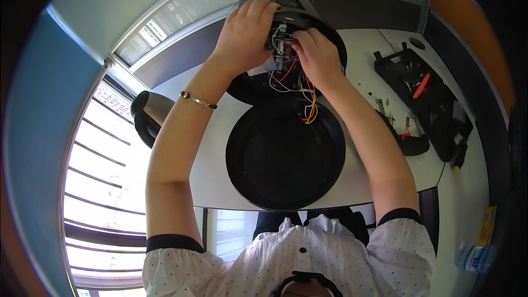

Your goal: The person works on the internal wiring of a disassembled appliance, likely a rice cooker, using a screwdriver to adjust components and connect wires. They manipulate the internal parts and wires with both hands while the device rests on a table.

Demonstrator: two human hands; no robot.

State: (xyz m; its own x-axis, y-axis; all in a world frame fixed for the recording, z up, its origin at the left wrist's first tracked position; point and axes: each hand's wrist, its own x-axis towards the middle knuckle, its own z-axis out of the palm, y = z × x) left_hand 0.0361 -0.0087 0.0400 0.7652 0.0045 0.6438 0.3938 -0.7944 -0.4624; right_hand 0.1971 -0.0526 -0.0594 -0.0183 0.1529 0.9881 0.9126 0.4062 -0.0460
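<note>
At the far side of the desk stands a black, rounded appliance, opened up so its insides show. Red, yellow, white and blue wires spill out of it around a small circuit assembly. My left hand is closed over the upper left edge of the housing, beside the circuit parts. On the right of those parts, my right hand has its fingers pinched together; whatever they grip is hidden. Nearer to me lies a round black shell, and some of the wires hang over its far rim.
A black tool case with an orange-handled screwdriver lies open on the right. Small loose parts and a black curved piece sit beside it. A grey and black kettle-like vessel is at the left, near the window.
</note>
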